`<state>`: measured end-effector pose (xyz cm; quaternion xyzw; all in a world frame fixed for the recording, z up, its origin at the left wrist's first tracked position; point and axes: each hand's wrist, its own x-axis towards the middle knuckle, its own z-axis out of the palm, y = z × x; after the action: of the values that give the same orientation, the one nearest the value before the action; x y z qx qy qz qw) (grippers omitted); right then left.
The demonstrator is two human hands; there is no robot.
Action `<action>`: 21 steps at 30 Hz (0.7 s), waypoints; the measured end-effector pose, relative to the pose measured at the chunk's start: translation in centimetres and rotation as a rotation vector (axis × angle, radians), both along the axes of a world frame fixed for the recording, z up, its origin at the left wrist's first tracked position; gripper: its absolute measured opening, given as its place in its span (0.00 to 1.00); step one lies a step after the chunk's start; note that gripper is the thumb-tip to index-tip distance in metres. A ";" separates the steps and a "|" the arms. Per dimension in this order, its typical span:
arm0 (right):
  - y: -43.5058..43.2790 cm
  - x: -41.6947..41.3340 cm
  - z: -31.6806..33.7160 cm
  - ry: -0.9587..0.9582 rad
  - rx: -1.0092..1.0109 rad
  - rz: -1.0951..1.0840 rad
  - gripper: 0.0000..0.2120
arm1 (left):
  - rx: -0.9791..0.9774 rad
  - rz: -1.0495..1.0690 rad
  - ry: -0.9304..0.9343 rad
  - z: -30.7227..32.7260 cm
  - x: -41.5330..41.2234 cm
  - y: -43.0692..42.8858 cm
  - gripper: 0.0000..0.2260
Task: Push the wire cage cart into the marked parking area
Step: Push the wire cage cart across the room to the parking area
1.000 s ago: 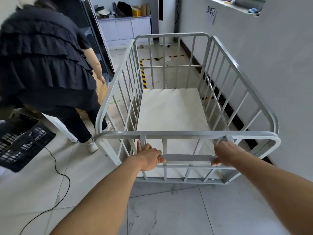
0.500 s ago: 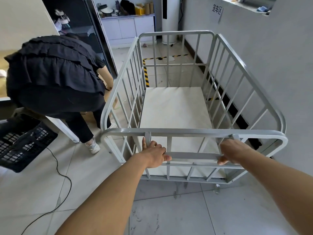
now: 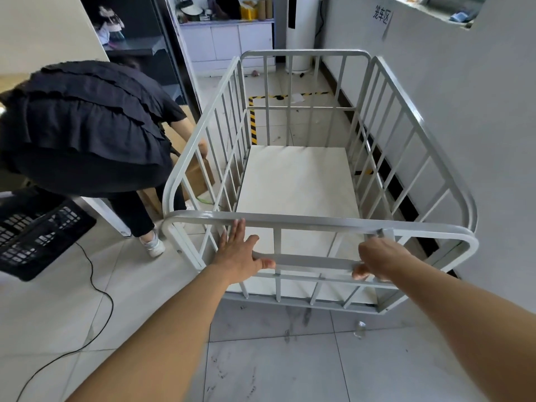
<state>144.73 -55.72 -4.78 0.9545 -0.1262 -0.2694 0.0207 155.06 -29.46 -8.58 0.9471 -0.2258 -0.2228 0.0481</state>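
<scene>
The grey wire cage cart (image 3: 319, 222) with a white floor board stands straight ahead of me, its right side close along the wall. My left hand (image 3: 239, 256) lies flat against the cart's near end, fingers spread upward and thumb on the crossbar. My right hand (image 3: 380, 258) is wrapped around that same crossbar further right. Yellow-black floor tape (image 3: 253, 120) marks the parking area beyond the cart's far end, seen through the bars. A paper sign (image 3: 382, 17) hangs on the wall above that area.
A person in black (image 3: 87, 126) bends over cardboard boxes (image 3: 197, 172) right beside the cart's left side. A black plastic crate (image 3: 37, 233) and a black cable (image 3: 98, 291) lie at left. The grey wall (image 3: 464, 111) runs along the right. White cabinets (image 3: 232, 43) stand beyond.
The cart has rolled forward toward the taped area. My left hand has gone from curled on the crossbar to flat with fingers spread. The person at left has bent lower toward the boxes.
</scene>
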 end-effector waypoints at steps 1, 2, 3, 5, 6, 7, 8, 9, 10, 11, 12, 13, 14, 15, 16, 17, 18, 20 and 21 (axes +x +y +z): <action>-0.1 0.1 0.1 0.006 0.007 -0.001 0.22 | -0.010 0.021 0.011 0.4 0.1 -0.2 0.39; -0.1 0.2 0.2 0.011 0.016 -0.003 0.23 | -0.015 0.040 0.026 0.7 0.2 -0.3 0.40; -0.2 0.3 0.3 0.012 0.025 -0.005 0.24 | -0.014 0.053 0.040 0.9 0.3 -0.5 0.40; -0.3 0.5 0.5 0.004 0.025 0.001 0.24 | -0.005 0.061 0.055 1.2 0.6 -0.7 0.39; -0.4 0.6 0.5 0.001 0.020 0.007 0.24 | 0.000 0.061 0.058 1.3 0.7 -0.9 0.39; -0.4 0.7 0.6 0.004 0.015 0.010 0.24 | 0.004 0.061 0.058 1.4 0.9 -1.0 0.38; -0.5 0.8 0.5 0.007 0.015 0.012 0.24 | 0.008 0.060 0.058 1.5 1.0 -1.1 0.38; -0.6 0.8 0.5 0.005 0.018 0.013 0.25 | 0.014 0.058 0.059 1.6 1.1 -1.2 0.37; -0.7 0.9 0.5 0.002 0.019 0.016 0.24 | 0.020 0.056 0.060 1.6 1.3 -1.4 0.38; -0.8 1.0 0.5 -0.001 0.019 0.015 0.24 | 0.027 0.051 0.059 1.6 1.5 -1.5 0.38; -1.0 1.0 0.4 -0.004 0.018 0.013 0.24 | 0.035 0.046 0.057 1.6 1.8 -1.7 0.38; -1.1 1.1 0.3 -0.009 0.013 0.012 0.24 | 0.045 0.040 0.058 1.6 2.0 -1.8 0.39; -1.2 1.2 0.2 -0.016 0.010 0.010 0.24 | 0.053 0.032 0.061 1.5 2.3 -1.9 0.39; -1.3 1.3 0.2 -0.020 0.010 0.004 0.24 | 0.057 0.023 0.064 1.5 2.5 -2.1 0.39; -1.4 1.4 0.2 -0.024 0.013 -0.004 0.24 | 0.059 0.013 0.067 1.5 2.7 -2.2 0.38; -1.4 1.5 0.3 -0.028 0.016 -0.014 0.23 | 0.063 0.002 0.065 1.5 2.8 -2.4 0.37; -1.6 1.7 0.2 -0.031 0.019 -0.027 0.23 | 0.069 -0.018 0.058 1.5 3.0 -2.5 0.36; -1.8 2.1 0.0 -0.043 0.021 -0.053 0.23 | 0.087 -0.109 0.024 1.4 3.5 -3.0 0.32; -2.0 2.3 -0.1 -0.057 0.024 -0.067 0.22 | 0.093 -0.169 0.010 1.3 3.8 -3.3 0.30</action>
<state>147.02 -57.67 -4.87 0.9572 -0.1554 -0.2439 -0.0035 158.82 -32.72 -7.31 0.9248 -0.2939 -0.2411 -0.0137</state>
